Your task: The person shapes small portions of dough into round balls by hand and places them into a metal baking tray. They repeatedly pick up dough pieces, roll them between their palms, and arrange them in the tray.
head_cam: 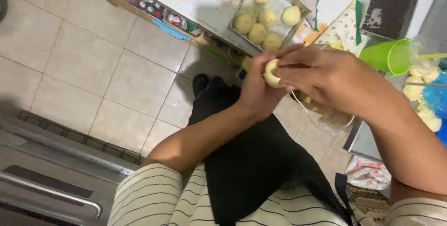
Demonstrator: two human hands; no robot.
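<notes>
Our fingers (279, 63) were closed around a pale ball of dough (271, 73) just right of the middle of the frame, held in the air above the tiled floor (84, 63) and not resting on anything. The left hand (259, 88) cupped the ball from below with its fingers curled snugly about it, while the right hand (326, 74) came over from the right side of the frame and pinched its top edge; neither hand was spread wide. Only a small crescent of the dough showed between them, so we could not tell how finished its shape was.

Above the hands, at the upper middle of the frame, a metal tray (301, 3) stood on the white table (195, 2) and carried six rounded dough balls (257, 33), set close together, some touching. We judged those to be the completed pieces, with room left at the tray's far end. At the right edge of the frame a heap of unshaped dough lumps (421, 93) lay beside blue plastic (436, 96), near a green plastic cup (389, 56) tipped on its side; we took that as the portion remaining. A black apron (251, 161) and striped sleeves (149, 193) filled the lower frame.
</notes>
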